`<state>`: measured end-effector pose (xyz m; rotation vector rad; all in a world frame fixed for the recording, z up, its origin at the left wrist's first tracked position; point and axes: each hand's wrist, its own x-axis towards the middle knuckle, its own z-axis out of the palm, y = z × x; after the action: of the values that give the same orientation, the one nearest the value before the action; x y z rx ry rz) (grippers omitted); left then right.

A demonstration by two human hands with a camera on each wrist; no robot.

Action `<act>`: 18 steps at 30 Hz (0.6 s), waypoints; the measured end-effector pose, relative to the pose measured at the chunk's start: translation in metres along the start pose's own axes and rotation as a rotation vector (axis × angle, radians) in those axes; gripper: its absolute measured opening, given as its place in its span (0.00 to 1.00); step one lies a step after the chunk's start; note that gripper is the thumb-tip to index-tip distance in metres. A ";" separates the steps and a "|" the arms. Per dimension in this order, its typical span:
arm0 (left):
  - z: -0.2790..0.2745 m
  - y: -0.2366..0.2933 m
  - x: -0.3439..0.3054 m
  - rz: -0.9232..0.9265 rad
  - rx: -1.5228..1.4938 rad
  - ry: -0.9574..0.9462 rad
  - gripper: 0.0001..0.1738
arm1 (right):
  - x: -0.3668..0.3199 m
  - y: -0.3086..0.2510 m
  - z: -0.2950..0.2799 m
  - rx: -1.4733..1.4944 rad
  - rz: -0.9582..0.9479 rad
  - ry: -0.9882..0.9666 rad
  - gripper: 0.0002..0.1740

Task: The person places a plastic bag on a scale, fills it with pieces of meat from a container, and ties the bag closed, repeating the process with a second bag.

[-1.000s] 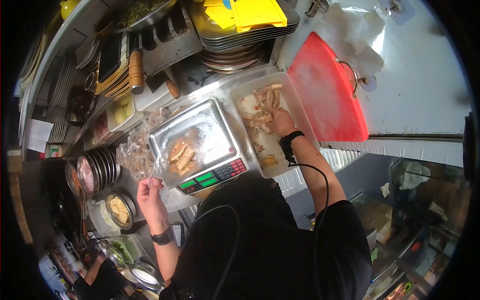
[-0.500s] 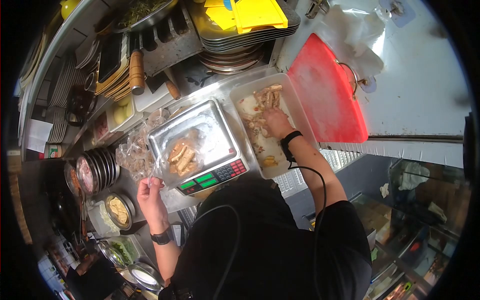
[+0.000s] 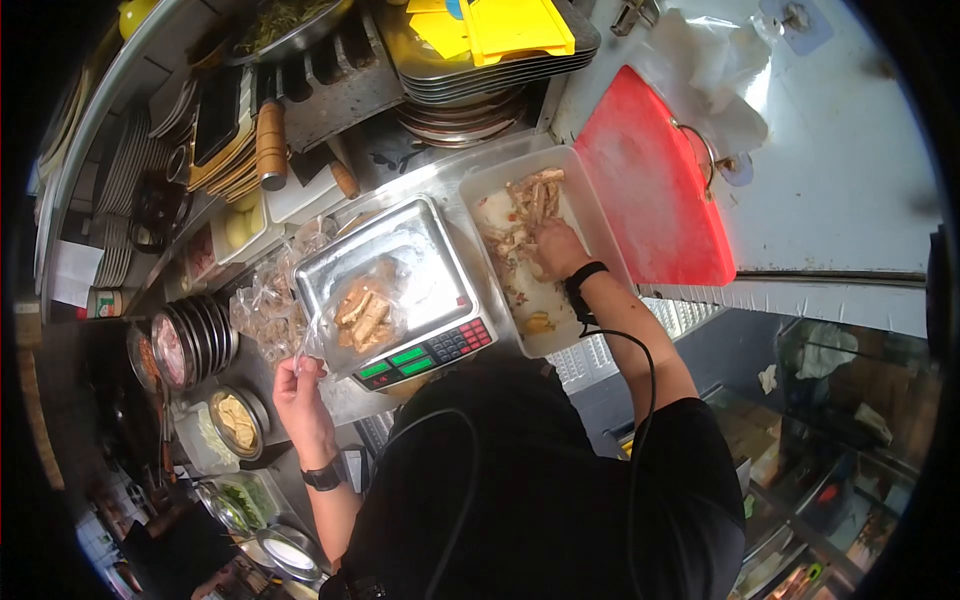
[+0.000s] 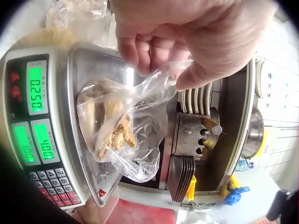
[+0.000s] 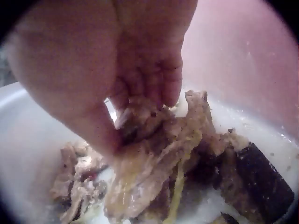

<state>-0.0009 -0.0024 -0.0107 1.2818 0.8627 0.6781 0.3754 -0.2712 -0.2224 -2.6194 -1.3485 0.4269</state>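
My left hand (image 3: 304, 410) pinches the gathered edge of a clear plastic bag (image 4: 152, 95) between thumb and fingers. Chunks of brown cooked meat (image 3: 366, 316) lie inside the bag, which rests on the steel pan of a digital scale (image 3: 405, 235) with lit green displays. To the right, my right hand (image 3: 560, 248) reaches into a white plastic tub (image 3: 606, 225). In the right wrist view, its thumb and fingers close round a piece of meat (image 5: 142, 121) on top of more meat pieces (image 5: 140, 186); the fingertips are partly hidden.
A red cutting board (image 3: 650, 190) lies right of the tub. Filled plastic bags (image 3: 270, 305) sit left of the scale. Behind are stacked trays (image 3: 500, 85) and a wooden-handled tool (image 3: 271, 145). Bowls of food (image 3: 238, 420) stand at left, and another person (image 3: 180, 550) is at lower left.
My right hand spreads over the meat in the tub, then draws its fingers in around a piece. The left hand and the bag stay in place.
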 end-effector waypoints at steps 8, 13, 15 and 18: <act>0.005 0.001 0.002 -0.015 0.013 -0.010 0.07 | -0.010 0.009 -0.007 0.030 -0.025 0.012 0.21; 0.008 0.002 0.002 0.005 0.019 -0.029 0.07 | -0.014 0.008 -0.013 0.035 0.014 -0.045 0.22; 0.008 0.004 0.001 0.015 0.019 -0.030 0.07 | -0.012 0.010 -0.005 0.046 0.063 -0.041 0.23; 0.008 0.004 0.001 0.029 -0.012 -0.051 0.06 | -0.013 0.005 -0.013 0.072 0.109 -0.097 0.23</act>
<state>0.0066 -0.0055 -0.0061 1.2973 0.7986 0.6704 0.3762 -0.2852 -0.2096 -2.6521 -1.1971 0.6137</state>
